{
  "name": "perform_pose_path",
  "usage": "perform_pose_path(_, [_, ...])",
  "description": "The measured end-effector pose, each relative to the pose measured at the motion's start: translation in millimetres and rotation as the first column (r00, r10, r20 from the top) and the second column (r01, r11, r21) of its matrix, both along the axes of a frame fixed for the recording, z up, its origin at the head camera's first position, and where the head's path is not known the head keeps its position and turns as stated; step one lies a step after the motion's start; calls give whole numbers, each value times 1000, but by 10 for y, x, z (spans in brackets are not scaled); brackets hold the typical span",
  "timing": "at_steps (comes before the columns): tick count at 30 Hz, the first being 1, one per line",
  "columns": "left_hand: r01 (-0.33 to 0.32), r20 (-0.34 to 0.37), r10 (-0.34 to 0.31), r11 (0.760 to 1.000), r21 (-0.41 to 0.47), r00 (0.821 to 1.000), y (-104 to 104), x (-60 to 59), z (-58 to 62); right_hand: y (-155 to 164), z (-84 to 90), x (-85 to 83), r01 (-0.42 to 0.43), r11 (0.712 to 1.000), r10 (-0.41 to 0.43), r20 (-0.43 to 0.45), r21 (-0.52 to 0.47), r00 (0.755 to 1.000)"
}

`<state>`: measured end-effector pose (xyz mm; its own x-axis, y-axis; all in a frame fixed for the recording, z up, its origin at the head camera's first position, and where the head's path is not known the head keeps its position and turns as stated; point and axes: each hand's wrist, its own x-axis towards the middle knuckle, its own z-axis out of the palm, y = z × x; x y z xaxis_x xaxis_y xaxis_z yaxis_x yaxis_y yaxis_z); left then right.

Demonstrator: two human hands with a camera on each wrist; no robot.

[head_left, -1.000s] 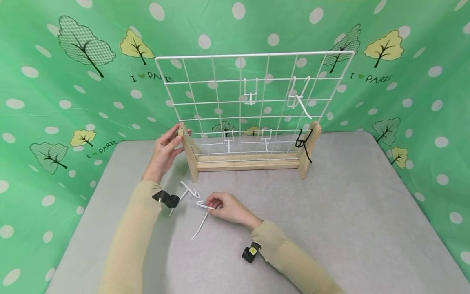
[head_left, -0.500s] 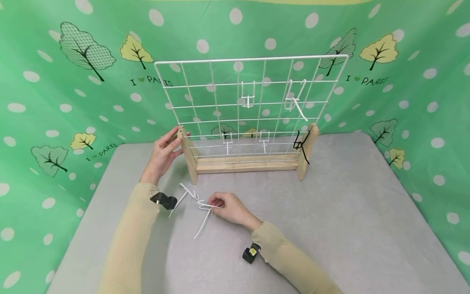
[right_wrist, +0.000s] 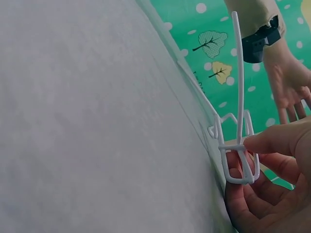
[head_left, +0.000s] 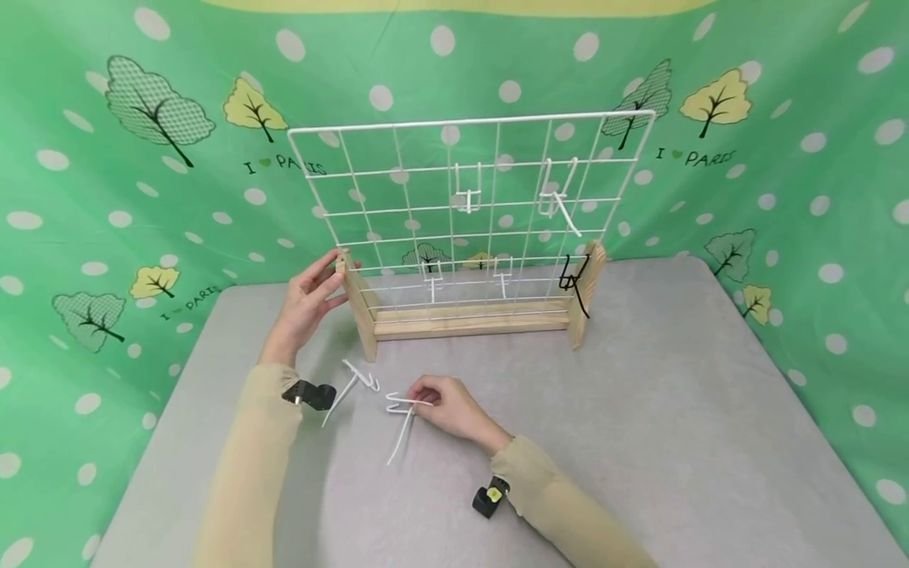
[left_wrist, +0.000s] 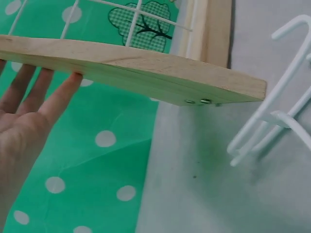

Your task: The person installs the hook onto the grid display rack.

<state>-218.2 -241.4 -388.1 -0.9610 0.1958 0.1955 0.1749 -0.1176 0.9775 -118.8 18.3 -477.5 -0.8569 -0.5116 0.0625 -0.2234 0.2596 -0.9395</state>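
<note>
A white wire grid panel [head_left: 469, 205] stands in a wooden base [head_left: 469, 322] on the grey table [head_left: 639, 426]. My left hand [head_left: 307, 304] rests with straight fingers [left_wrist: 53, 102] against the base's left upright [head_left: 355, 304]. On the table in front, my right hand [head_left: 447, 406] pinches a white wire hook [head_left: 401, 418] by its looped end [right_wrist: 238, 160]. A second white hook [head_left: 351, 383] lies loose just left of it. Several white hooks [head_left: 469, 193] and one black hook [head_left: 575, 280] hang on the grid.
Green spotted fabric with tree prints [head_left: 142, 173] walls in the table at the back and sides. Black camera mounts sit on both wrists [head_left: 490, 497]. Bare table surface stretches to the right of the wooden base.
The hook in my right hand has turned slightly, its long shank swinging a little to the right. The view has tilted a bit; my left hand stays on the upright.
</note>
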Motion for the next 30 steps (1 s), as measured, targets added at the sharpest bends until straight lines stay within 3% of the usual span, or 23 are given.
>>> perform_pose_path(4, [-26,-33,21,986,-165,999,-28,28,63,11,-19,11,4,1000,-4,-2,-13,1000])
perform_pose_path(8, [-50,-81,25,942,-332,996,-39,32,158,28,-31,18,20,1000,-20,10,-15,1000])
perform_pose_path(12, [-66,-99,25,899,-434,995,-19,23,244,40,-31,22,36,999,-36,22,-3,999])
perform_pose_path(15, [-67,-97,24,879,-472,995,20,33,298,46,-28,28,42,999,-42,29,3,999])
perform_pose_path(18, [-74,-101,30,878,-474,994,33,30,302,51,-25,35,43,999,-43,25,-5,999])
perform_pose_path(30, [-120,-125,77,915,-385,989,38,-7,194,77,-32,16,73,997,-72,42,-20,996])
